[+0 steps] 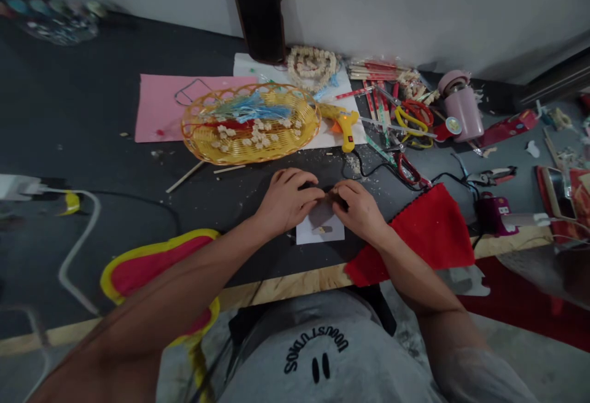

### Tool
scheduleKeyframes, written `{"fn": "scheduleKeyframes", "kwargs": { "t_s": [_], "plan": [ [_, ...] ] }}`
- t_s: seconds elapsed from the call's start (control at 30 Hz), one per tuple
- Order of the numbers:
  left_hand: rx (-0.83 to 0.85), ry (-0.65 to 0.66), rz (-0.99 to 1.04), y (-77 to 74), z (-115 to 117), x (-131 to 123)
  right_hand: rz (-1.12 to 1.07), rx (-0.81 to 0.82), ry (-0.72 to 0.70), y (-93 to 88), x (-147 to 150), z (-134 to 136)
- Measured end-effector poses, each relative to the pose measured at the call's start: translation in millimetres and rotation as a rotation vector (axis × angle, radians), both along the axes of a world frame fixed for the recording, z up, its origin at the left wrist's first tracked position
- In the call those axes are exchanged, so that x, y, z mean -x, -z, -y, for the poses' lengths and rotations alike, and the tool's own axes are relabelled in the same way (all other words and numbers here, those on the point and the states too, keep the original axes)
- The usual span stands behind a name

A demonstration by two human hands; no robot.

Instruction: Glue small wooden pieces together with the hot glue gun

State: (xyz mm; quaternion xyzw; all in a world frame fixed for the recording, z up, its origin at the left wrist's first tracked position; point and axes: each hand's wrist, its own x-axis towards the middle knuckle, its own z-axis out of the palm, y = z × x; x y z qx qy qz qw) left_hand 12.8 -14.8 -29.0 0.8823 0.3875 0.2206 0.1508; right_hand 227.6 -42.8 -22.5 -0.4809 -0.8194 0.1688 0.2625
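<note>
"So, where do the hands come together?"

"Low in the middle, above a white card (319, 236) lying flat near the front of the surface (115, 163). The left hand (292, 200) and right hand (357, 209) meet fingertip to fingertip over the card's far part. Both are narrow, fingers curled inward. Whether anything sits between the tips I cannot tell; it's too small and shaded."

"Which way does the card point?"

"Its near edge runs left to right, roughly along the surface's front edge and rising slightly to the right. The hands and their shadow obscure the far end, so I cannot tell which side is longer. A little beige bit and a dark mark show on it, the mark stretched sideways."

"And the surface?"

"Dark grey, with a pale wood front edge. Beyond the hands, an oval yellow basket (193, 142) lies with its long axis left to right. A yellow glue gun (349, 137) is just right of it, handle toward the person. A red cloth (428, 231) lies beside the right forearm."

"The room?"

"A pale wall (415, 10) behind the surface, with a black panel (259, 10) against it, and a pink cup (463, 111) standing at right."
</note>
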Motion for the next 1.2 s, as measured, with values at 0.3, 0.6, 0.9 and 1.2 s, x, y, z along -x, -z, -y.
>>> {"fn": "scheduleKeyframes", "kwargs": {
  "t_s": [0.3,0.6,0.9,1.2],
  "plan": [
    [0.009,-0.003,-0.003,-0.9,-0.1,-0.8,-0.134,0.148,0.029,-14.1,-9.0,2.0],
    [0.033,-0.014,0.008,-1.4,-1.0,-3.0,0.012,0.101,0.081,-30.3,-23.1,25.5],
    [0.058,-0.033,0.048,-0.2,-2.8,-7.0,0.105,-0.030,0.285,-18.4,-35.8,83.6],
    [0.037,-0.024,0.053,-0.9,-3.6,-8.9,0.158,-0.090,0.282,-16.5,-26.4,103.9]
  ]
}}
